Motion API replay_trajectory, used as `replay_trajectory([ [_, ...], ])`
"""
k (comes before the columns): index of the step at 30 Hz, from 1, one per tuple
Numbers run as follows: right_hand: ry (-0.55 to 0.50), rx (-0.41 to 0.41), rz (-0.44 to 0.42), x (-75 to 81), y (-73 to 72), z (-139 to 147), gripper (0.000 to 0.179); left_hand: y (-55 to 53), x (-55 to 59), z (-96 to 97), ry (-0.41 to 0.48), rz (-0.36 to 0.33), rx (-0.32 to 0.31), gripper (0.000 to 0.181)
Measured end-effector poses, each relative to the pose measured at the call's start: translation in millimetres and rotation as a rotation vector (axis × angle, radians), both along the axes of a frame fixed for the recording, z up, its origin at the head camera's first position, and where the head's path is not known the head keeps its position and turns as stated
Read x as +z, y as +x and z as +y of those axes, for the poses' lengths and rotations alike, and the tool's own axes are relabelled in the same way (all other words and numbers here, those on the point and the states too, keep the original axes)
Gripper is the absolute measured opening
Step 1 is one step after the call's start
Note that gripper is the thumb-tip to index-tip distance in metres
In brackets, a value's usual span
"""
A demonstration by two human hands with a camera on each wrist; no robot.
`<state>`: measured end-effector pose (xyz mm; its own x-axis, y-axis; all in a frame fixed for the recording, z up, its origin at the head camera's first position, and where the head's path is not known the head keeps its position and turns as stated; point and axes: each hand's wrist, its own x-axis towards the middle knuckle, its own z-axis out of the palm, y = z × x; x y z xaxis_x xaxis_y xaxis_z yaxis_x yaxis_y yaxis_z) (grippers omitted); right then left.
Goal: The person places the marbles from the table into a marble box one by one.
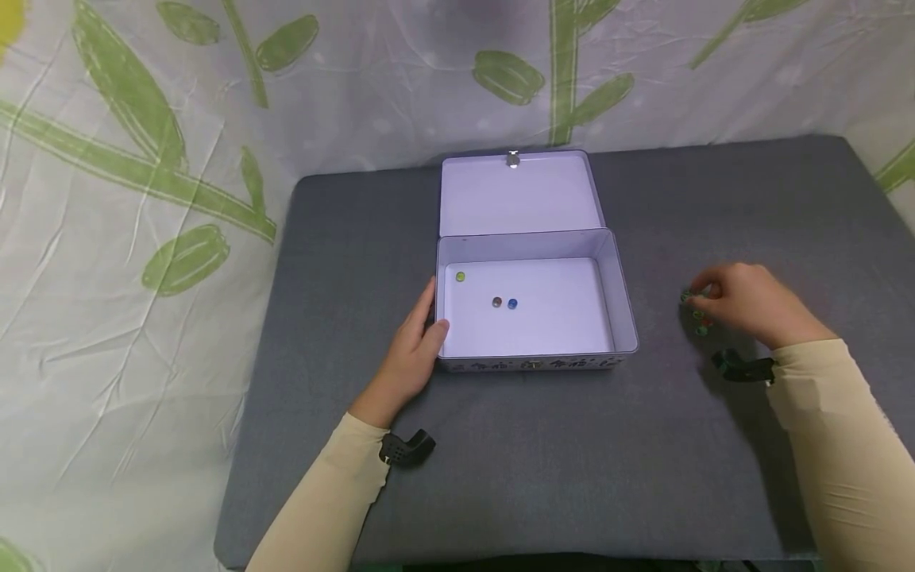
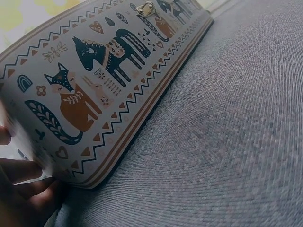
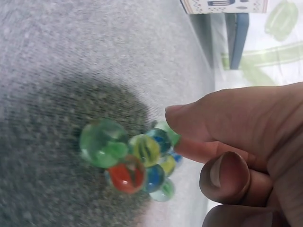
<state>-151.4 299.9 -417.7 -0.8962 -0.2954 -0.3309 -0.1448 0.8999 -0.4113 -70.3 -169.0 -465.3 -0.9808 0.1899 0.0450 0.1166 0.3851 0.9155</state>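
Closest to my right wrist camera is the right hand (image 3: 255,137), its thumb and index finger bent toward each other around the far edge of a cluster of marbles (image 3: 144,151) on the grey table (image 1: 536,461). A pale green marble (image 3: 168,133) sits at the thumb tip with the index finger behind it; from here I cannot tell whether the two fingers really pinch it or only touch it. The other fingers curl in toward the palm.

I read the step in hand as taking up one marble from this cluster. As I judge it, the next move calls for a small, square squeeze, since glass this round could slip and set its neighbours rolling.

Seen from the wrist, the large green marble (image 3: 103,143) lies farthest out in front of the thumb tip, with the red-orange marble (image 3: 127,175) touching or almost touching it.

Well off to the left of those fingers stands the open box (image 1: 539,364). My left hand (image 1: 407,349) grips its side wall, thumb over the rim and fingers outside. Beyond that thumb lies a yellow-green marble (image 1: 460,276); to the thumb's right, a brownish marble (image 1: 496,302) and a blue marble (image 1: 512,303) lie side by side.
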Motion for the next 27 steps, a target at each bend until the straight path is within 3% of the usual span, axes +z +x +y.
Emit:
replay_trajectory([
  [11, 0.024, 0.009, 0.035, -9.0, -2.0, -4, 0.033, -0.8, -1.1, -0.2, 0.001, 0.008, 0.001, 0.069],
  [27, 0.013, 0.032, 0.074, 1.7, -0.7, -15, 0.032, -0.4, 0.5, 0.1, 0.003, -0.005, 0.0, 0.069],
])
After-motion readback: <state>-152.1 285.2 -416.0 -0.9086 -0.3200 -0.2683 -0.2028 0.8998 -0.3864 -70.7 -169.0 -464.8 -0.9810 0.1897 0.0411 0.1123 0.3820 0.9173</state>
